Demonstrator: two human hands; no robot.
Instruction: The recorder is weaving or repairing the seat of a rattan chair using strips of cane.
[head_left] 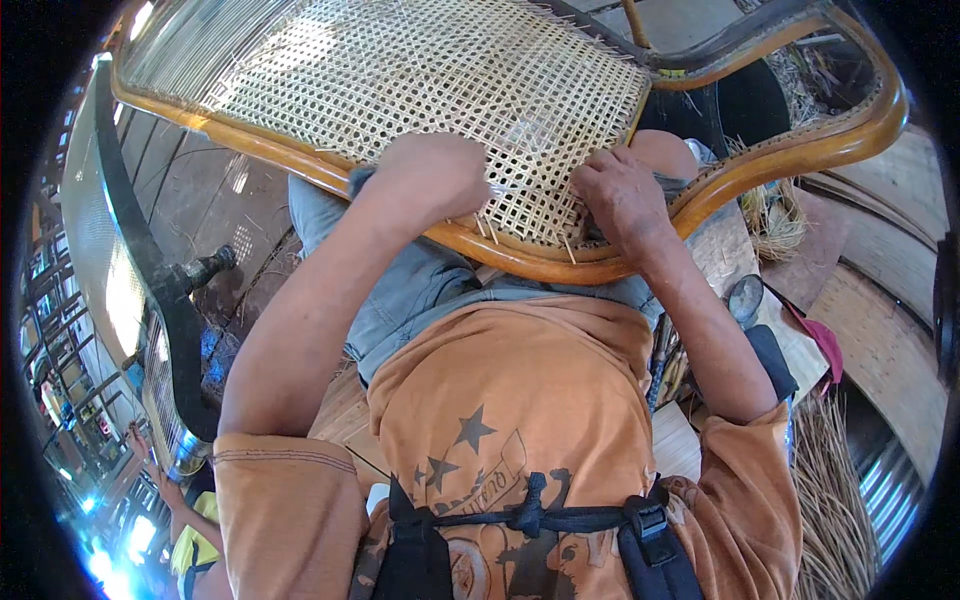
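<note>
A curved wooden chair frame (522,262) lies across my lap, with a pale woven cane panel (440,75) stretched inside it. My left hand (436,176) is closed in a fist over the near part of the weave, slightly blurred. A thin pale strand or tip shows beside its knuckles; what the fingers grip is hidden. My right hand (622,198) rests at the right corner of the panel, its fingers bent and pressed together on the cane by the rim. Whatever they pinch is too small to make out. Short loose cane ends stick out along the near rim.
Another dark-framed caned piece (150,260) stands on the left. To the right are a coil of cane strands (775,222), a small round dish (745,298) and a bundle of long strips (832,490). Part of another person (195,530) shows at lower left.
</note>
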